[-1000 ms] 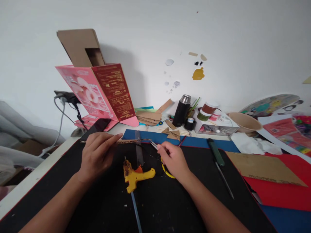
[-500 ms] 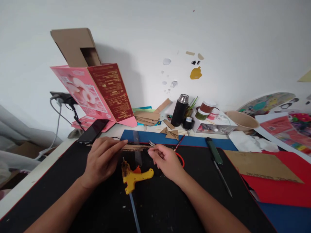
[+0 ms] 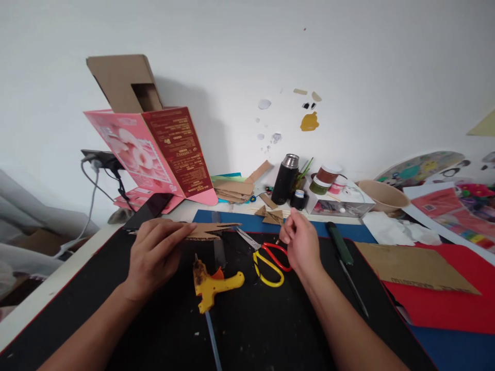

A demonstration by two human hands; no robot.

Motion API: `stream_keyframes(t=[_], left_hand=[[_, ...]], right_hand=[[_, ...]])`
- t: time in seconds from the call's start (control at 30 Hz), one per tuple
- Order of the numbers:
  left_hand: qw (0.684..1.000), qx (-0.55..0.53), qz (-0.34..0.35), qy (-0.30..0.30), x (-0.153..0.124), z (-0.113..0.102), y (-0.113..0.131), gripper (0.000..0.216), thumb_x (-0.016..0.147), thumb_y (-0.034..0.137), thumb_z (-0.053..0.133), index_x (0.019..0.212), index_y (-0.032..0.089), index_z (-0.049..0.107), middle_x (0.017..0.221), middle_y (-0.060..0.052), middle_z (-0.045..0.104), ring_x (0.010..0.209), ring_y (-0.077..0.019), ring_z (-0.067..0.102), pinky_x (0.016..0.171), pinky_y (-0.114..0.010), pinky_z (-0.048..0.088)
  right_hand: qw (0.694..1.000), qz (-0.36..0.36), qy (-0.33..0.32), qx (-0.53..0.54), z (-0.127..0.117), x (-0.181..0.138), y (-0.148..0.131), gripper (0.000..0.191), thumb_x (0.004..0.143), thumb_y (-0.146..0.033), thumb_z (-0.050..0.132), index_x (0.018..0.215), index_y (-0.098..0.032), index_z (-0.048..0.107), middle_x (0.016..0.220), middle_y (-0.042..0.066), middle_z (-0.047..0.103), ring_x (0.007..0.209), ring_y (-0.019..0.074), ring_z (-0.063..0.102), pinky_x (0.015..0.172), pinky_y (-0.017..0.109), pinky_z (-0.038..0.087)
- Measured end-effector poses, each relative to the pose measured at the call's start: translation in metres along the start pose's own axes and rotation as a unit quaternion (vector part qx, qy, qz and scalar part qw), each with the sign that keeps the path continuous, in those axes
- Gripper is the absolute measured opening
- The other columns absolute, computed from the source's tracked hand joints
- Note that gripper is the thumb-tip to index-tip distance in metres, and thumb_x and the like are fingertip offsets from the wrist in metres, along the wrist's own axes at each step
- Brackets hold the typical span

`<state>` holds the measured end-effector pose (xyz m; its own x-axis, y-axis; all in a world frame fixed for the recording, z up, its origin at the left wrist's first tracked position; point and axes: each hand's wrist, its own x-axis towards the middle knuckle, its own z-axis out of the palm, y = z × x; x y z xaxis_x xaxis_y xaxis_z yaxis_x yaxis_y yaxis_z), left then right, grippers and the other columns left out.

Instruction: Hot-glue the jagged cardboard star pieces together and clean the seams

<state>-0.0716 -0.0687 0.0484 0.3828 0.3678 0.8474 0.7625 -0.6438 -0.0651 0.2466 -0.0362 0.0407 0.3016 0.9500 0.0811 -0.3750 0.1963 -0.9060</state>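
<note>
My left hand grips the left end of a long jagged cardboard piece and holds it just above the black mat. Red and yellow scissors lie on the mat with nothing touching them, blades pointing toward the cardboard. My right hand hovers just right of the scissor handles. Its fingers are curled into a pinch, and I cannot make out what is in them. A yellow glue gun lies between my hands, and a clear ruler lies under the cardboard.
A green-handled tool lies right of my right hand. Brown cardboard rests on red paper. At the back stand a pink box, a phone, a black flask, paint jars and a bowl.
My right hand has let go of the scissors, which now lie on the mat, and has moved right and up. My left hand still holds the cardboard piece.
</note>
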Motion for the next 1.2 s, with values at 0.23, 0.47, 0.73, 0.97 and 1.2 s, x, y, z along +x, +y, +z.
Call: stream_keyframes(t=[0.23,0.47,0.73,0.97,1.2], left_hand=[[0.999,0.024,0.023,0.005,-0.004,0.000,0.000,0.038,0.095,0.007,0.069,0.126,0.027,0.071,0.106,-0.006,0.074,0.097,-0.0237,0.068,0.089,-0.041,0.056],[0.999,0.025,0.033,-0.001,-0.007,-0.001,0.002,0.040,0.095,0.007,0.070,0.127,0.031,0.074,0.110,-0.005,0.075,0.100,-0.0236,0.069,0.092,-0.041,0.057],[0.997,0.037,0.070,-0.007,-0.007,0.000,0.005,0.037,0.095,0.010,0.072,0.126,0.031,0.075,0.112,-0.005,0.077,0.103,-0.0249,0.069,0.095,-0.044,0.057],[0.994,0.042,0.101,-0.024,-0.013,0.000,0.009,0.038,0.101,0.018,0.067,0.133,0.037,0.074,0.115,-0.003,0.079,0.106,-0.0234,0.070,0.098,-0.042,0.057],[0.992,0.026,0.114,-0.041,-0.006,-0.004,0.018,0.039,0.101,0.012,0.066,0.131,0.034,0.076,0.114,-0.002,0.080,0.109,-0.0234,0.069,0.106,-0.043,0.052]], right_hand=[[0.990,0.067,-0.101,-0.071,0.007,-0.012,0.009,0.050,0.086,-0.061,0.080,0.064,-0.021,0.060,0.048,-0.007,0.046,0.041,0.0102,0.046,0.045,0.025,0.034],[0.963,0.138,-0.215,-0.087,0.013,-0.024,0.017,0.041,0.086,-0.061,0.081,0.094,-0.020,0.076,0.072,-0.003,0.066,0.051,0.0111,0.059,0.052,0.025,0.048],[0.958,0.175,-0.221,-0.058,0.013,-0.023,0.022,0.060,0.086,-0.075,0.075,0.093,-0.016,0.080,0.067,0.000,0.067,0.048,0.0113,0.058,0.049,0.024,0.044],[0.951,0.192,-0.231,-0.076,0.015,-0.027,0.023,0.063,0.085,-0.079,0.074,0.082,-0.016,0.076,0.061,-0.001,0.065,0.047,0.0123,0.058,0.050,0.025,0.045],[0.950,0.180,-0.237,-0.093,0.015,-0.029,0.027,0.059,0.083,-0.077,0.077,0.083,-0.018,0.076,0.057,-0.003,0.062,0.046,0.0124,0.057,0.049,0.025,0.045]])
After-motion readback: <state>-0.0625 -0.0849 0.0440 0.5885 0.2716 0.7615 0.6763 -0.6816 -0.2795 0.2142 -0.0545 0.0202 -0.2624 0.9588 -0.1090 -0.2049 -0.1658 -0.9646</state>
